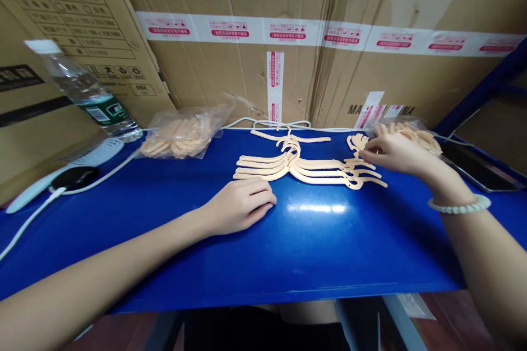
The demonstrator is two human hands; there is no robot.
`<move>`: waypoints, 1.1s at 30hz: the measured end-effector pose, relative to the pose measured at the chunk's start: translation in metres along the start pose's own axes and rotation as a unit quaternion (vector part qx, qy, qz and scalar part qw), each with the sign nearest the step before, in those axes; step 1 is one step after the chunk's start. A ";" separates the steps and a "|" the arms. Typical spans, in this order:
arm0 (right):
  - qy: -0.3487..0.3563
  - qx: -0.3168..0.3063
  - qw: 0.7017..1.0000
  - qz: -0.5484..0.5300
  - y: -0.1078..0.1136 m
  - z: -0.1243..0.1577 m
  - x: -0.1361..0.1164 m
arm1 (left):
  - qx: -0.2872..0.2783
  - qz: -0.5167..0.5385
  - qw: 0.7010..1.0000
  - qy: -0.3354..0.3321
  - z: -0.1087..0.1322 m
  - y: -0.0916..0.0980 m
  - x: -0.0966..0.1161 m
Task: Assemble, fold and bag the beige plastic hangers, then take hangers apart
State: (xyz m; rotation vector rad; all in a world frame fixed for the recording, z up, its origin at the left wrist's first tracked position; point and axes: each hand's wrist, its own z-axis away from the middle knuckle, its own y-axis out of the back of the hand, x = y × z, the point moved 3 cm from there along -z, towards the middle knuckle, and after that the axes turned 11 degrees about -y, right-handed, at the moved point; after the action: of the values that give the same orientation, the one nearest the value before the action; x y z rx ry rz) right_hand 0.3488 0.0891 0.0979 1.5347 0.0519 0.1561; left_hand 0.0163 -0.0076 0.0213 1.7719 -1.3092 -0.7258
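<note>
Several cream plastic hangers [263,173] lie in an overlapping row on the blue table, hooks towards the back. One more hanger [308,139] lies behind them. My left hand [242,202] rests palm down just in front of the row's left half, its fingers curled, with nothing visible in them. At the right end of the row, my right hand [395,152] has its thumb and fingers pinched together at a small cream curved piece [357,142]. Other curved cream pieces [364,179] overlap the hangers' right arms below that hand. The fingertips partly cover their contact.
A clear bag of cream parts [181,134] lies at the back left, another bag of parts [411,134] behind my right hand. A water bottle [93,93], a black round object [74,177] and white cables stand left. A dark phone-like slab [486,167] lies right; cartons [230,76] line the back.
</note>
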 end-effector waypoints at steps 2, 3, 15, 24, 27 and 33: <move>-0.006 -0.018 1.000 0.003 -0.001 -0.001 0.002 | 0.000 0.003 1.000 0.000 0.000 0.000 0.000; -0.009 -0.023 1.000 0.008 -0.001 -0.002 0.003 | -0.001 0.004 1.000 0.001 0.001 0.000 0.000; -0.022 -0.046 0.998 0.036 0.005 0.005 -0.004 | -0.009 0.006 1.000 0.005 0.001 0.001 0.000; -0.076 -0.183 0.979 -0.040 -0.006 0.004 0.023 | -0.005 0.005 1.000 0.004 0.001 0.001 0.000; -0.123 -0.211 0.968 -0.061 -0.011 0.005 0.031 | -0.007 0.005 1.000 0.006 0.001 0.000 -0.001; -0.135 -0.235 0.959 -0.077 -0.021 0.002 0.038 | -0.009 0.001 1.000 0.004 0.001 0.001 0.000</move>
State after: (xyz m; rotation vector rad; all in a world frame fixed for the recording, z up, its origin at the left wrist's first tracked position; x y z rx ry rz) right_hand 0.3883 0.0916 0.0793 1.0590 -0.0791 -0.1598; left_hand 0.0151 -0.0075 0.0213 1.7566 -1.2956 -0.7260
